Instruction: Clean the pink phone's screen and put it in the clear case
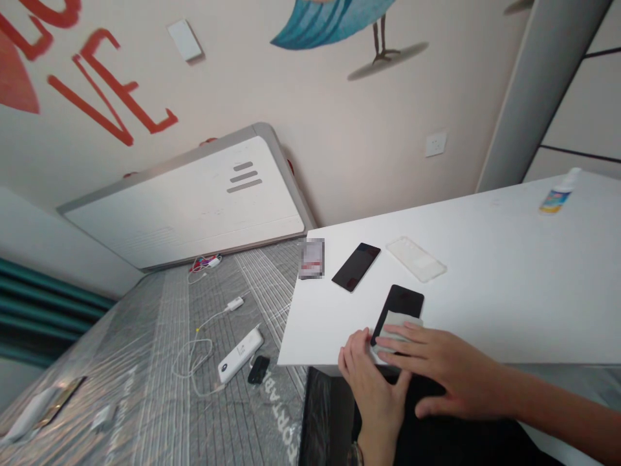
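Note:
Near the front edge of a white table (pixel 485 310) lies a dark smartphone (pixel 402 301), its lower end covered by my hands. A pale grey, thin cloth or wipe (pixel 398 320) rests on its screen. My right hand (pixel 431 359) lies over the cloth, fingers stretched out and pressing on it, thumb apart. At the phone's lower left corner, my left hand (pixel 371 375) curls its fingers against the edge, thumb on the near side. Farther back sit a second dark phone (pixel 356 266) and a clear phone case (pixel 416 259).
A blurred-out small item (pixel 311 259) sits at the table's left corner. A white spray bottle (pixel 557 194) stands far right. On the plastic-covered bed (pixel 160 336) to the left are a white power bank (pixel 241 353), cables and a small black object (pixel 259 369).

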Tool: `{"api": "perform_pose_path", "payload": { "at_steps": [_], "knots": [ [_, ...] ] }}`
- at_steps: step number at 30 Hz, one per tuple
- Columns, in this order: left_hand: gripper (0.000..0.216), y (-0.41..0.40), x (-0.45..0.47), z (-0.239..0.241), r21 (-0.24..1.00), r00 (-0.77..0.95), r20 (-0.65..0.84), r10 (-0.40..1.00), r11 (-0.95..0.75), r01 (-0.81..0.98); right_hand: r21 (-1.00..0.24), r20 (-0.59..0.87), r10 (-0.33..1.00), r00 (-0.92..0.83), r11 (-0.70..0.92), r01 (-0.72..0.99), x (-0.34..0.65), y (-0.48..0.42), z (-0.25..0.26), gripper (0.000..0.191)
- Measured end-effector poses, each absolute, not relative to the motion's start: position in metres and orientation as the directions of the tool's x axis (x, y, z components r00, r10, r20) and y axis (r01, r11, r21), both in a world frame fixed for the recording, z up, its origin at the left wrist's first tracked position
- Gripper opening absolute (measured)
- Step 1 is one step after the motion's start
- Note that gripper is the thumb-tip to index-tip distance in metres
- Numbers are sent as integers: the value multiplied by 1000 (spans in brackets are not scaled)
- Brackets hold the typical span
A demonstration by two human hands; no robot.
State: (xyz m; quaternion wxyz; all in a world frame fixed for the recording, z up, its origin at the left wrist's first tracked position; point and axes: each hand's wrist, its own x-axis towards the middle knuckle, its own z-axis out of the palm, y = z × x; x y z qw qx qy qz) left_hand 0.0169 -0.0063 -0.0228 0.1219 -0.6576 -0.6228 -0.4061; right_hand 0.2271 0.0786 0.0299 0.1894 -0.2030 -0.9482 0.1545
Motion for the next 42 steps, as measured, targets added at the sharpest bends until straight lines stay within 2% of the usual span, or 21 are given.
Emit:
{"api": "perform_pose_path", "payload": {
  "at_steps": [4, 7, 9, 11, 13, 14, 17, 19, 22, 26, 29, 31, 33, 35, 39, 42],
  "knots": [
    [77, -5, 16, -24, 335, -104, 690, 717, -189, 923, -341, 312, 557, -769, 822, 457, 227, 80, 34, 66],
    [72, -5, 14, -26, 322, -81, 689, 720, -205, 924, -355, 271, 469, -841, 861, 365, 225, 75, 37, 83],
    [73, -5, 13, -27, 318, -73, 684, 726, -207, 925, -371, 251, 425, -870, 872, 319, 225, 76, 37, 83],
    [77, -6, 13, -27, 323, -80, 678, 731, -198, 925, -373, 278, 505, -817, 840, 393, 227, 81, 37, 68],
    [80, -6, 13, -27, 332, -90, 678, 730, -195, 923, -369, 314, 590, -744, 798, 476, 228, 84, 36, 61],
    [78, -7, 13, -26, 331, -87, 679, 728, -198, 922, -367, 317, 590, -742, 798, 478, 227, 84, 36, 64],
    [73, -7, 14, -26, 321, -74, 687, 723, -211, 923, -389, 276, 478, -834, 849, 358, 224, 80, 36, 82],
    [74, -7, 14, -26, 325, -85, 691, 718, -204, 923, -418, 268, 492, -828, 834, 360, 224, 80, 37, 75],
    [77, -6, 15, -24, 341, -101, 686, 721, -195, 919, -435, 287, 601, -746, 776, 457, 227, 83, 37, 62],
    [74, -7, 18, -21, 341, -98, 685, 722, -199, 919, -430, 260, 494, -830, 829, 359, 230, 84, 34, 80],
    [75, -9, 20, -20, 369, -131, 672, 729, -176, 913, -404, 308, 556, -772, 811, 423, 233, 86, 31, 65],
    [76, -10, 21, -20, 383, -135, 660, 739, -176, 907, -399, 315, 585, -748, 796, 455, 235, 85, 29, 64],
    [75, -11, 21, -19, 391, -129, 656, 744, -188, 901, -391, 264, 512, -817, 831, 394, 236, 82, 29, 73],
    [74, -11, 22, -18, 403, -135, 649, 749, -188, 896, -382, 244, 443, -863, 861, 335, 235, 80, 30, 74],
    [76, -10, 22, -14, 418, -139, 633, 762, -184, 890, -392, 336, 535, -775, 828, 401, 228, 81, 33, 62],
    [63, -10, 23, -11, 448, -136, 625, 769, -211, 869, -424, 259, 418, -871, 859, 287, 229, 74, 36, 67]
  ]
}}
